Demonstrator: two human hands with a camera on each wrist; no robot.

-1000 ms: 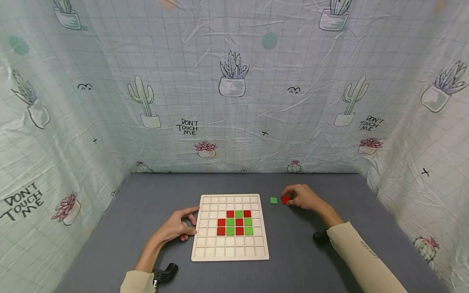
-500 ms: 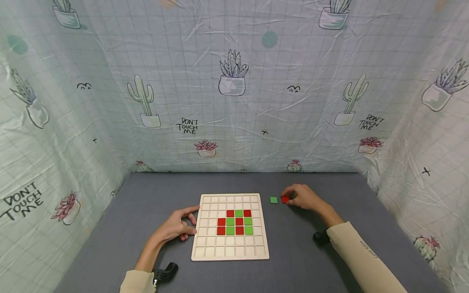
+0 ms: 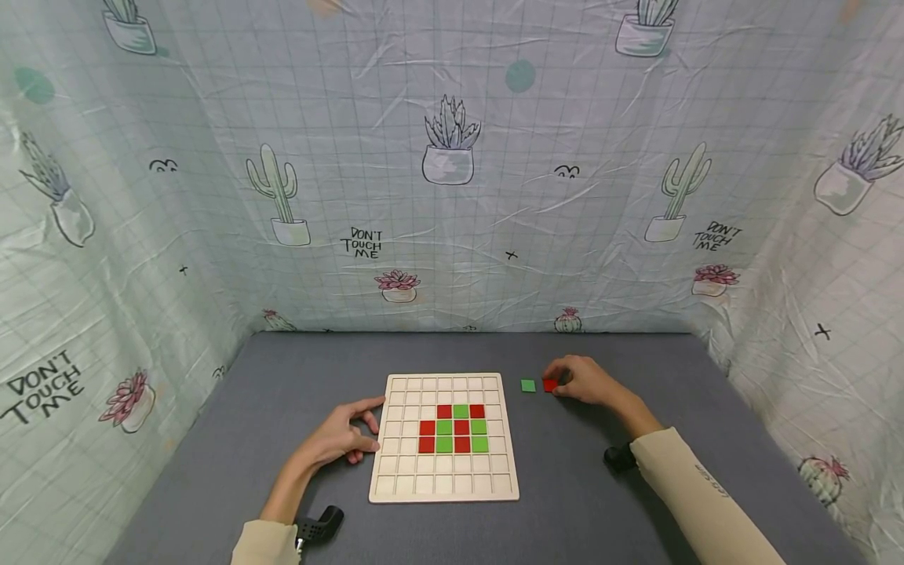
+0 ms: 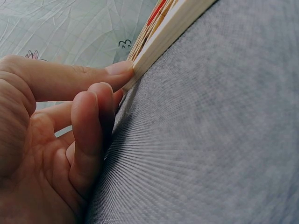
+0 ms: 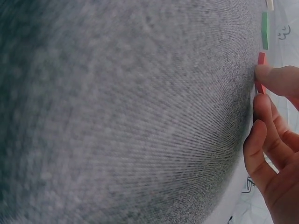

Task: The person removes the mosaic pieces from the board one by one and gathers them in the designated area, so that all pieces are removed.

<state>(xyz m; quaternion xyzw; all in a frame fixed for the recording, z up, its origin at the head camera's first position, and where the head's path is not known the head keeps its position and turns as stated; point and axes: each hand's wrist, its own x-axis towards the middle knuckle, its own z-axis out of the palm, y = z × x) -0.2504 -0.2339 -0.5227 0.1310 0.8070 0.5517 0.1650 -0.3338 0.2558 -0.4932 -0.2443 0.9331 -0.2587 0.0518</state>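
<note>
My left hand (image 3: 335, 438) rests its index fingertip and thumb against the left edge of a square wooden grid board (image 3: 441, 494). In the left wrist view the thumb (image 4: 100, 77) presses the board's side while the other fingers curl loosely beneath. On the board, red and green square tiles fill a block of cells in three rows, the colours mostly alternating. To the right of the board, my right hand (image 3: 582, 380) pinches a red tile (image 3: 549, 385) between thumb and finger, low at the tabletop. The red tile (image 5: 261, 58) shows beside the thumb in the right wrist view.
A loose green tile (image 3: 528, 386) lies between the board and the red one. The dark grey tabletop (image 3: 565, 486) is bounded behind by a cactus-print curtain (image 3: 452, 220), which also hangs along both sides. Each wrist wears a black camera.
</note>
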